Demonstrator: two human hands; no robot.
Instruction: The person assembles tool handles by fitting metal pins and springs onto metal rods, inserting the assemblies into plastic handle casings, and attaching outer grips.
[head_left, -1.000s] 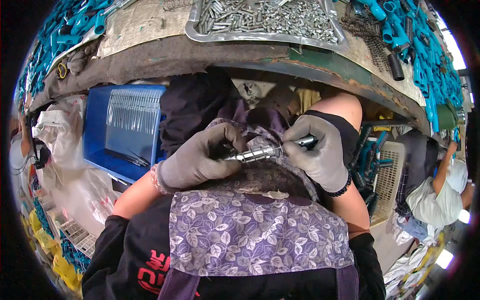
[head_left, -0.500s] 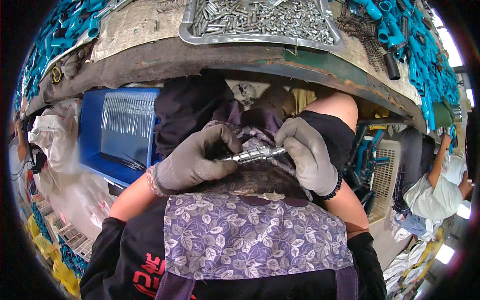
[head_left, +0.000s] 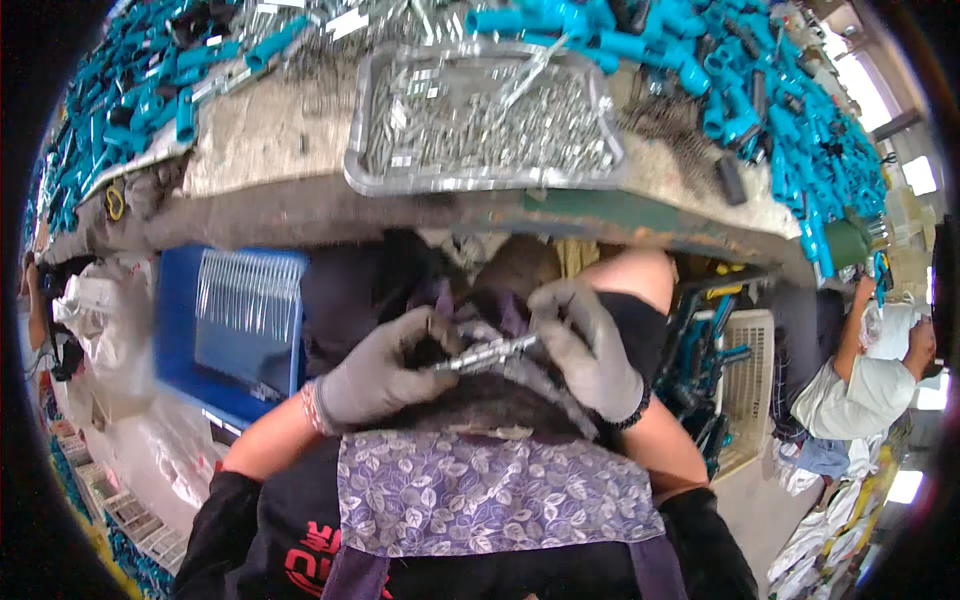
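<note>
A silvery, stepped metal shaft [head_left: 488,354] lies crosswise before my lap, its right end tilted slightly up. My left hand [head_left: 385,370], in a grey work glove, grips the left end between thumb and fingers. At the other end, my gloved right hand [head_left: 585,350] has its thumb and fingers closed round the tip; motion blur softens the fingertips. Beneath both hands are the dark lap and a purple leaf-patterned apron [head_left: 490,495].
On the cloth-covered bench ahead, a metal tray [head_left: 352,165] holds many small metal pins. Heaps of turquoise tubular parts [head_left: 690,60] flank it. A blue bin [head_left: 175,350] with thin metal rods stands left, a cream crate [head_left: 748,385] right. Another person [head_left: 855,395] sits far right.
The view has tilted up, so more of the bench and the whole tray show. Both hands still hold the shaft, now a little lower in the picture.
</note>
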